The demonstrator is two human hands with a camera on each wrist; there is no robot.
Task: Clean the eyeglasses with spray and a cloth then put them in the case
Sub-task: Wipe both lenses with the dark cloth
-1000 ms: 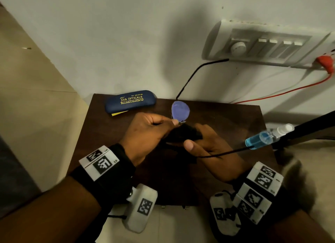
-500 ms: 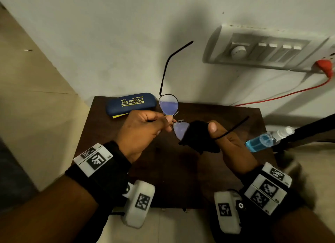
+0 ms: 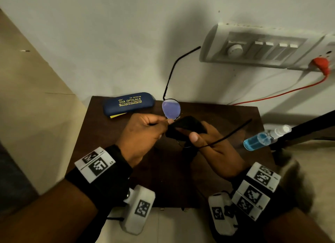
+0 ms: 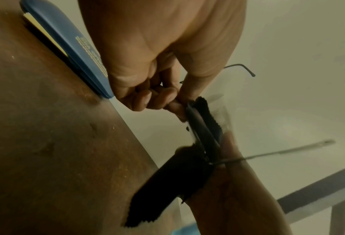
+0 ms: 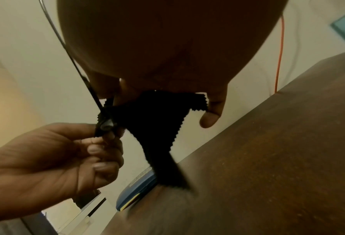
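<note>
Thin black-framed eyeglasses (image 3: 171, 108) are held above the dark wooden table (image 3: 101, 126); one round lens shows bluish, the other is hidden inside a black cloth (image 3: 186, 127). My left hand (image 3: 145, 130) pinches the frame by the bridge (image 4: 184, 109). My right hand (image 3: 208, 139) holds the black cloth (image 5: 153, 114) wrapped round the covered lens, thumb on top. The temples stick out up and to the right. The blue eyeglass case (image 3: 128, 102), closed, lies at the table's far left. The spray bottle (image 3: 262, 139) with blue liquid lies at the right edge.
A white wall stands just behind the table, with a switchboard (image 3: 262, 48) and a red plug and cord (image 3: 320, 65). A black bar (image 3: 308, 126) crosses at the right beside the bottle. A yellow slip (image 3: 117, 115) shows under the case.
The glasses have turned in my hands, so the temples swung round. The cloth has moved with my right hand over the lens, which showed half a second ago and is now covered.
</note>
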